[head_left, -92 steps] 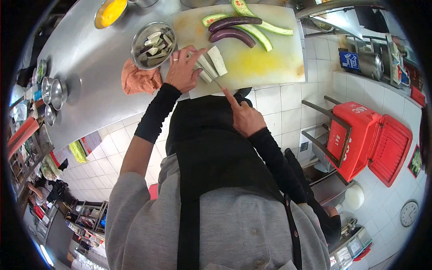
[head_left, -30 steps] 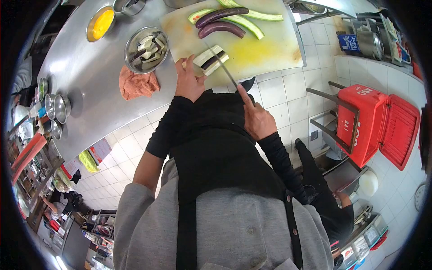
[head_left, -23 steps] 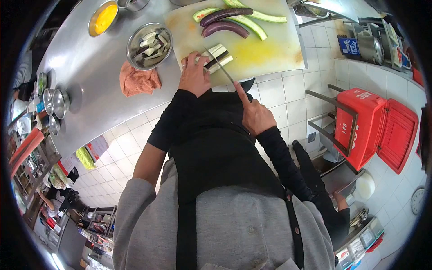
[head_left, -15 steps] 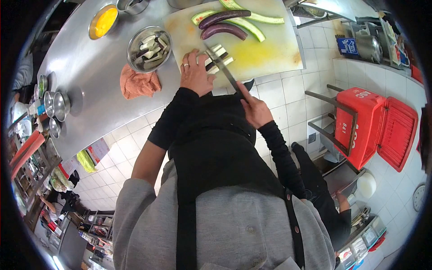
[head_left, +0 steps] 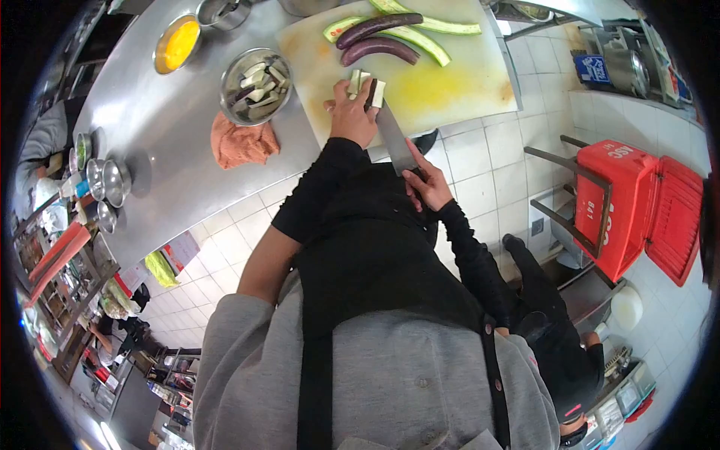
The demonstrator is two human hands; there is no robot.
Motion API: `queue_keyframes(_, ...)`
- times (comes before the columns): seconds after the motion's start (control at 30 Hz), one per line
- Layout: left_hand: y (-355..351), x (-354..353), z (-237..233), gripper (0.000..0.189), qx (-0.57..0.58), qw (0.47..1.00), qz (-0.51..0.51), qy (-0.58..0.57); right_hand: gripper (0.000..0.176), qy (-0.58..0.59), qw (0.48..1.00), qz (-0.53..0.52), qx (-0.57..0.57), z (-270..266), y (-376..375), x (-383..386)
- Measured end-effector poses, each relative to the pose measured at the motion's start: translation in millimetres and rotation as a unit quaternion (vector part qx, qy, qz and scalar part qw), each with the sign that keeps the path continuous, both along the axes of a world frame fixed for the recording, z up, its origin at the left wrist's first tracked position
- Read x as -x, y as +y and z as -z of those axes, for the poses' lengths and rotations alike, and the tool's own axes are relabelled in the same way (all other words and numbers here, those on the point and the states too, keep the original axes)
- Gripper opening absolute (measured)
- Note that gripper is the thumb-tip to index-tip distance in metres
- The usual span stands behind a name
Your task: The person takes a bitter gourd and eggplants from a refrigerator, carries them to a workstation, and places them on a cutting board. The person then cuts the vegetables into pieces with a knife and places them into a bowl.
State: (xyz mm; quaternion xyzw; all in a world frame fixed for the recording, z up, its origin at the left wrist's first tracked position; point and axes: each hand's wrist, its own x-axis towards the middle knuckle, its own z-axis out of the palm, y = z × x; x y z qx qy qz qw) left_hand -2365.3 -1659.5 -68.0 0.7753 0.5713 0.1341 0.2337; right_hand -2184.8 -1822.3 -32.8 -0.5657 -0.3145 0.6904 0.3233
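Note:
My left hand (head_left: 352,116) has its fingers wrapped round cut eggplant pieces (head_left: 378,93) on the white cutting board (head_left: 465,90). A knife (head_left: 395,142) is in my right hand (head_left: 429,184), its blade pointing up and left, with the tip near those pieces. Two purple eggplant lengths (head_left: 380,49) lie skin up at the back of the board, across pale green-white split lengths (head_left: 427,49). Left of the board, a steel bowl (head_left: 225,88) holds several cut pieces.
An orange cloth (head_left: 244,141) lies on the steel table (head_left: 180,142) below the bowl. A bowl of yellow liquid (head_left: 178,45) is at the back left, small bowls (head_left: 116,180) at the left. Right are a red bin (head_left: 619,202) and a person in black (head_left: 551,337).
My left hand has closed round the cut pieces. The knife has moved down and right, away from them, and its blade now shows broadside. The whole view has shifted slightly.

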Motion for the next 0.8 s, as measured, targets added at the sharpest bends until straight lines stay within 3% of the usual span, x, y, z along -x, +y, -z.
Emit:
queue_keyframes(0.17, -10.7, 21.0, -20.1, 0.062, -0.022, 0.995, -0.073, -0.066, 0.069, -0.096, 0.991, -0.083, -0.031, -45.1, 17.0, 2.2)
queue_keyframes(0.3, 10.0, 70.0, -59.8, 0.060, -0.153, 0.984, -0.078, -0.058, 0.069, -0.122, 0.976, -0.160, -0.085, -101.7, 53.2, 20.6)
queue_keyframes(0.4, 37.9, 120.3, -100.6, 0.059, -0.032, 0.983, -0.158, -0.083, 0.070, -0.171, 0.939, -0.178, -0.239, -114.1, 88.9, 56.5)
queue_keyframes(0.5, 78.6, 200.6, -52.4, 0.056, 0.003, 0.977, -0.212, -0.015, 0.071, -0.337, 0.851, -0.141, -0.377, -97.5, 95.6, 79.2)
queue_keyframes(0.53, 81.4, 201.1, -60.6, 0.054, -0.034, 0.976, -0.214, 0.015, 0.074, -0.294, 0.896, -0.163, -0.290, -116.9, 93.3, 67.0)
queue_keyframes(0.6, 75.6, 203.5, -75.8, 0.050, -0.101, 0.967, -0.221, 0.073, 0.073, -0.307, 0.893, -0.110, -0.311, -116.6, 73.3, 35.0)
queue_keyframes(0.63, 75.4, 189.9, -86.3, 0.047, -0.126, 0.973, -0.187, 0.044, 0.073, -0.311, 0.891, -0.090, -0.318, -116.9, 61.9, 17.7)
queue_keyframes(0.7, 62.7, 139.4, -108.9, 0.042, -0.173, 0.977, -0.127, -0.012, 0.070, -0.347, 0.914, -0.102, -0.183, -129.3, 44.8, -13.7)
queue_keyframes(0.8, 72.4, 53.5, -81.2, 0.048, -0.082, 0.982, 0.080, -0.153, 0.068, -0.361, 0.921, 0.009, -0.148, -107.1, 18.7, -33.8)
